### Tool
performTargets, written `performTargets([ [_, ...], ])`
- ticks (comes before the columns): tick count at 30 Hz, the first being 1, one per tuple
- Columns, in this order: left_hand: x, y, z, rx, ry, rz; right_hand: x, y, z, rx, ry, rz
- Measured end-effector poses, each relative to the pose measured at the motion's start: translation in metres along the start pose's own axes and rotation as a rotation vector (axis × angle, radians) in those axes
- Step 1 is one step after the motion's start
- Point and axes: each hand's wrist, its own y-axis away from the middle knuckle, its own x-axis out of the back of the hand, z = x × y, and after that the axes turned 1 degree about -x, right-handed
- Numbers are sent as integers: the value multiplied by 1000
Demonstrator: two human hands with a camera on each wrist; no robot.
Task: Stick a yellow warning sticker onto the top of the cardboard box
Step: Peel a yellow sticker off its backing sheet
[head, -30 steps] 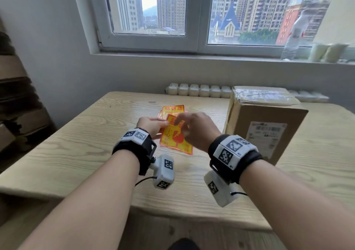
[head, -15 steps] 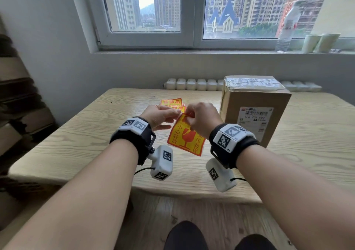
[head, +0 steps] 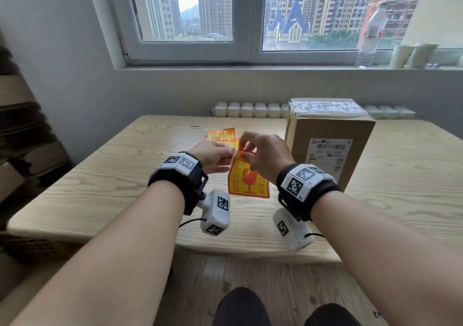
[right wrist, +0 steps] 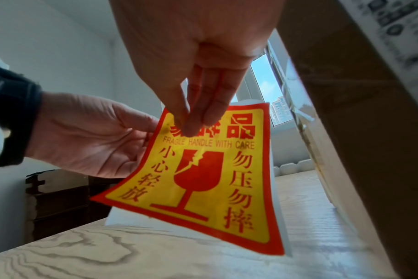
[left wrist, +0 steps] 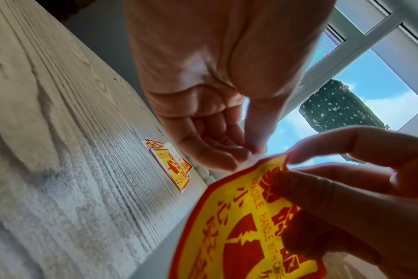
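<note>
Wood-grain tabletop (head: 100, 188) below; both hands' fingers (right wrist: 191, 120) pinch the fragile-goods sticker (head: 249, 178) by its top corner. Thin, floppy, tacky: best peeled from that corner.

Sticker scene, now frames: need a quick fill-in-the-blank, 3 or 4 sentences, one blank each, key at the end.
1. Both hands hold the yellow sticker near its ____ edge.
2. The symbol printed on that sticker is a cracked ____.
3. The spare stickers lie flat on the ____.
4. The cardboard box stands on the side of the person's ____ hand.

Missing words: top; glass; table; right
</note>
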Motion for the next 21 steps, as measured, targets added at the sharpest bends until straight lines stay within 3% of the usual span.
performTargets([
  [10, 4, -6, -2, 14, 35, -31, -6, -6, 5, 37, 107, -28],
  [21, 19, -19, -5, 24, 33, 203, -11, -15, 7, 19, 77, -25],
])
